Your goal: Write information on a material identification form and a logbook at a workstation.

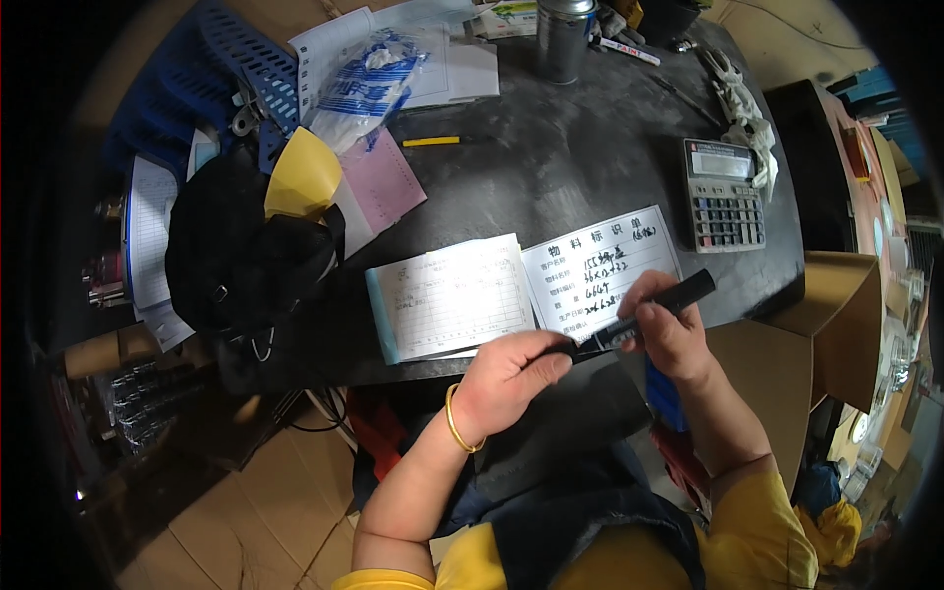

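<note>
My right hand [671, 339] is closed around a thick black marker [683, 293], held slantwise with its narrow end toward my left hand. My left hand [506, 379], with a gold bangle at the wrist, pinches what looks like the black marker cap [562, 347] at that narrow end. Below the marker lies a white printed label sheet [605, 251] with bold black handwriting, partly covered by my right hand. Left of it is a pad of forms [452, 300] with a light blue edge and faint writing, just beyond my left hand.
A calculator [725, 197] sits at the right of the dark table [551, 157]. A black bag [246, 246], pink paper [383, 182] and crumpled plastic bag [369, 84] crowd the left. A spray can [565, 39] stands at the back; a yellow strip [431, 141] lies mid-table. Cardboard [836, 324] stands right.
</note>
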Demonstrator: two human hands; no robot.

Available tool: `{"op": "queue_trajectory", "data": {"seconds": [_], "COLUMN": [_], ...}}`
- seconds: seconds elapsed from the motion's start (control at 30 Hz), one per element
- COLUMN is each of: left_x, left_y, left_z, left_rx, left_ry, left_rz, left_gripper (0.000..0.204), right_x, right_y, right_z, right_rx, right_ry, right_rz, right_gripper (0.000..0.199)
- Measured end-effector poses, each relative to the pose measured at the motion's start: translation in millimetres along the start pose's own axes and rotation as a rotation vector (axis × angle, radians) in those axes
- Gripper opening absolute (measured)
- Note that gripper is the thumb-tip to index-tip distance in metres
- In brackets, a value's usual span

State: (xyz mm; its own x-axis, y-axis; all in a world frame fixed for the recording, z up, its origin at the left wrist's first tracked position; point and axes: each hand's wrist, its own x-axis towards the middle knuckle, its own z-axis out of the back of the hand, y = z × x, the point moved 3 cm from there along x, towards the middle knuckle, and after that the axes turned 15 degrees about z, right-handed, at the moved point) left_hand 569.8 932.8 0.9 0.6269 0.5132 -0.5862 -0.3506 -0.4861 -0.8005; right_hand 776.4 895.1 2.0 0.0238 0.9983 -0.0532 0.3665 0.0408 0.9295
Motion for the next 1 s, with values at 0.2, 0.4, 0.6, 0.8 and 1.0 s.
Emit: {"op": "queue_trajectory", "data": {"seconds": [0.2,0.4,0.6,0.8,1.0], "left_x": [-2,9,8,21,44], "left_y": [2,-14,-16,-18,-41], "left_z": [-1,-1,15,6,-16], "left_rx": [-0.323,0.436,-0.262,-0.129,0.774], "left_ry": [0.270,-0.402,0.114,-0.003,-0.719], "left_rz": [0.188,-0.285,0.283,0.153,-0.603], "left_gripper": [0.019,0.017,0.016,0.017,0.015], "right_x": [5,10,27,33,46], "right_y": [-1,-19,-6,-13,-14], "right_z": [-12,-11,-20,-19,8], "right_rx": [0.021,0.069,0.030,0.109,0.003], "right_ry": [0.130,-0.029,0.154,0.017,-0.156], "right_rz": [-0.074,-0.125,-0.125,-0.131,-0.183], "right_gripper": [0.027,0.024,0.026,0.027,0.037]}}
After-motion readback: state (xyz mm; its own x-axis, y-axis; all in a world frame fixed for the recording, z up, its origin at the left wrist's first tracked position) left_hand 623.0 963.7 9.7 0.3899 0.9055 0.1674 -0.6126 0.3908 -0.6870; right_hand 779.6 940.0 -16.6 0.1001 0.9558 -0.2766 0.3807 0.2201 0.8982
